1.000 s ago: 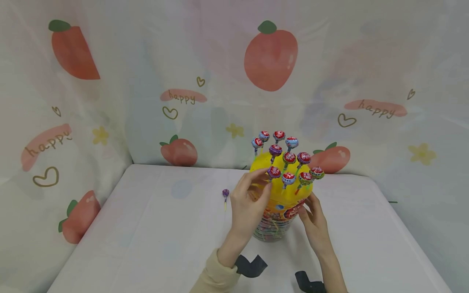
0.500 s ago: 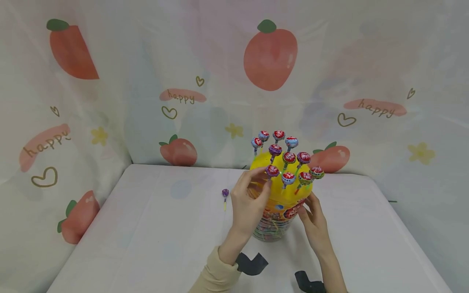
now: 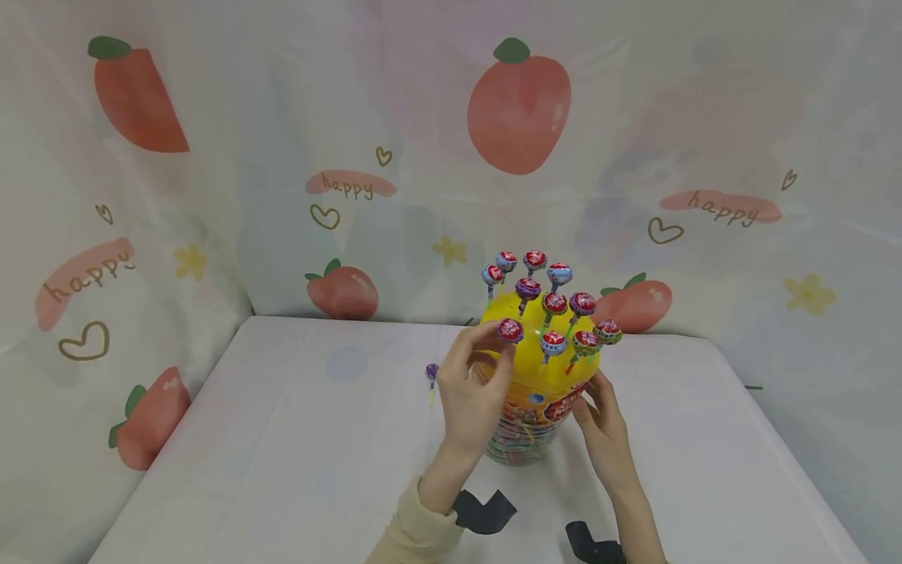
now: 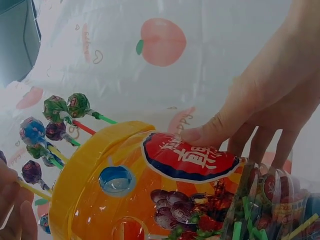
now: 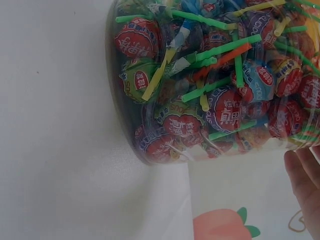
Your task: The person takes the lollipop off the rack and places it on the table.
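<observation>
In the head view, my left hand (image 3: 474,395) pinches a purple-wrapped lollipop (image 3: 510,330) by its stick, at the left of the yellow lid (image 3: 532,374). In the left wrist view, the yellow stick (image 4: 33,190) runs from the fingertips (image 4: 9,176) to the lid; whether its end sits inside a hole, I cannot tell. Several lollipops (image 3: 554,304) stand upright in the lid. Below it is the clear jar (image 3: 524,442), full of wrapped lollipops. My right hand (image 3: 604,427) holds the jar's right side, its thumb on the red label (image 4: 190,157).
A loose purple lollipop (image 3: 432,373) lies on the white table (image 3: 317,446), left of the jar. A black strap (image 3: 486,513) shows by the left wrist, another (image 3: 594,543) by the right one. A printed curtain (image 3: 423,102) stands behind and at the sides.
The pinched lollipop's head has shifted left and tilted towards me, and my left hand has moved slightly left with it. The right hand and the jar have stayed in place.
</observation>
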